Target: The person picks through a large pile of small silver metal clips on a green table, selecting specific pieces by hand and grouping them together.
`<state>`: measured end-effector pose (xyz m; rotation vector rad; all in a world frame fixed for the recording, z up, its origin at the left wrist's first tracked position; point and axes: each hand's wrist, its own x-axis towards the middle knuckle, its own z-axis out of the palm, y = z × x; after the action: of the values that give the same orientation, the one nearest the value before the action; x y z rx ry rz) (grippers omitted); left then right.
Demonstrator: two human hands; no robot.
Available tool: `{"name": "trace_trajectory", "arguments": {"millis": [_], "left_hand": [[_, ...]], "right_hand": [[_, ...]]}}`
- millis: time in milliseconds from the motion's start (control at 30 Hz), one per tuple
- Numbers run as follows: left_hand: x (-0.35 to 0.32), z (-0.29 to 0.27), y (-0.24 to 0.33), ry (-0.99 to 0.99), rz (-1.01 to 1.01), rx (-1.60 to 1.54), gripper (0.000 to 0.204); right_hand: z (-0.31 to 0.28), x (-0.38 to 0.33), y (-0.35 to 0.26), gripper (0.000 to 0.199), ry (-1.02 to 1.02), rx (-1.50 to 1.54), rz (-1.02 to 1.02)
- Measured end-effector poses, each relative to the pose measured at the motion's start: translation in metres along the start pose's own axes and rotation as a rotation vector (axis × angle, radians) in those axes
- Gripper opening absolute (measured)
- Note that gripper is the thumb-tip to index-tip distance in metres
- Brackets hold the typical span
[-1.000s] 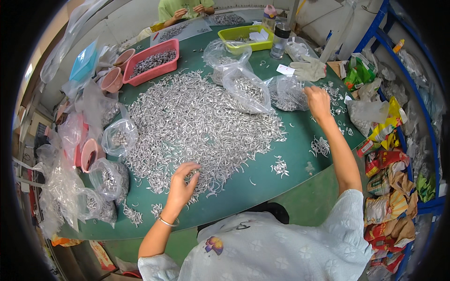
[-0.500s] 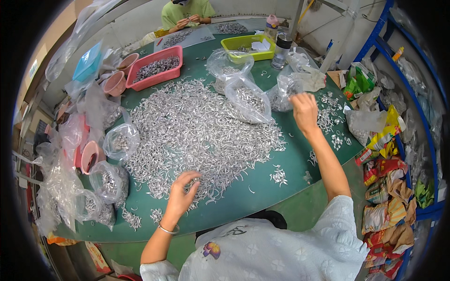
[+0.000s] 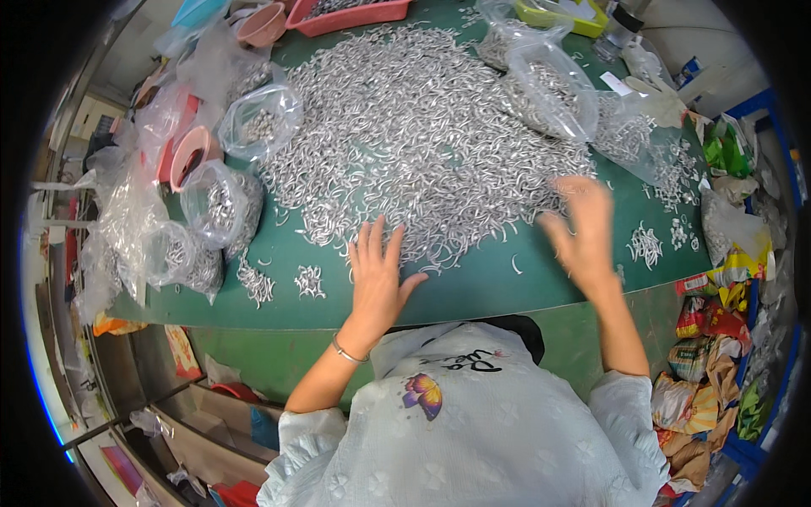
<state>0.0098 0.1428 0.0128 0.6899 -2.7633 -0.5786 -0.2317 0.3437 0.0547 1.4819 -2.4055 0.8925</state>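
A wide heap of small curved silvery metal pieces (image 3: pixel 422 127) covers the middle of the green table (image 3: pixel 473 291). My left hand (image 3: pixel 377 272) lies at the heap's near edge, fingers spread, holding nothing that I can see. Blurred by motion, my right hand (image 3: pixel 583 232) hovers by the heap's near right edge with its thumb apart from the fingers. One loose curved piece lies between the hands. Beyond my right hand, an open clear plastic bag (image 3: pixel 553 89) filled with metal pieces rests on the heap.
Open clear bags of pieces (image 3: pixel 221 207) stand on the left beside a pink cup (image 3: pixel 196 156). A pink basket (image 3: pixel 346 21) and a yellow-green basket (image 3: pixel 562 19) sit at the back. Small piles (image 3: pixel 645 245) dot the right side. Snack-type packages (image 3: pixel 688 397) fill a rack at right.
My view has tilted down toward the near edge. My right hand has come back from the bags at the right to the heap. My left hand's fingers have spread flat.
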Motion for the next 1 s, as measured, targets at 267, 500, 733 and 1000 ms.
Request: {"name": "trace_trajectory", "arguments": {"millis": [267, 500, 733, 1000], "left_hand": [[0.003, 0.034, -0.024, 0.116, 0.101, -0.094, 0.043], [0.026, 0.036, -0.029, 0.176, 0.157, -0.211, 0.024], [0.057, 0.02, -0.049, 0.271, 0.098, -0.3, 0.034], [-0.002, -0.001, -0.019, -0.003, -0.019, -0.019, 0.049]], "right_hand": [[0.116, 0.002, -0.041, 0.058, -0.183, -0.004, -0.166], [0.117, 0.023, -0.021, 0.036, -0.126, -0.031, -0.123], [0.116, 0.023, -0.029, 0.033, -0.041, -0.095, -0.071], [0.124, 0.014, -0.067, 0.041, -0.203, 0.063, -0.184]]}}
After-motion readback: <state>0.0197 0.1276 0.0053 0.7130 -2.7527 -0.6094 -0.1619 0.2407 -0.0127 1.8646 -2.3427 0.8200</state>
